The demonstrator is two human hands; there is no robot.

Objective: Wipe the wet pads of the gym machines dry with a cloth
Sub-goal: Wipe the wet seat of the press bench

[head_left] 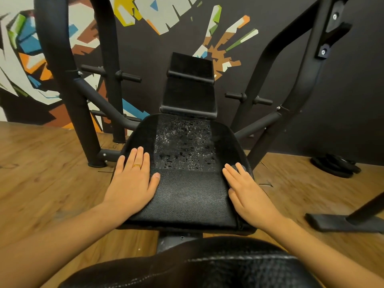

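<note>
- The left hand lies palm down on the seat pad, at 9 o'clock from the pad's middle. Its four fingers are straight and close together, pointing to 12 o'clock, and the thumb angles out toward the pad's centre. It grips nothing.
- The right hand lies flat along the pad's edge at 3 o'clock. Its fingers are straight, slightly fanned and pointing to 11 o'clock. It pinches nothing.
- A dark grey scrap shows between two of the right hand's fingers. Whether this is the cloth cannot be told.
- Both forearms come in from the bottom corners, at 7 and 5 o'clock.
- Hands: two. Ring: one, gold, on the left hand.
- Pads: three.
  - The seat pad is in the middle of the view. Water droplets speckle its far half toward 12 o'clock, and its near half is plain textured black.
  - A narrower back pad stands just beyond it at 12 o'clock.
  - A third pad fills the bottom edge at 6 o'clock.
- Weight pegs: four show plainly, two at 10 o'clock and two at 2 o'clock. Any lower ones are too dim to count.
- Weight plates: one stack on the wooden floor at 3 o'clock. The number of plates cannot be told.
</note>
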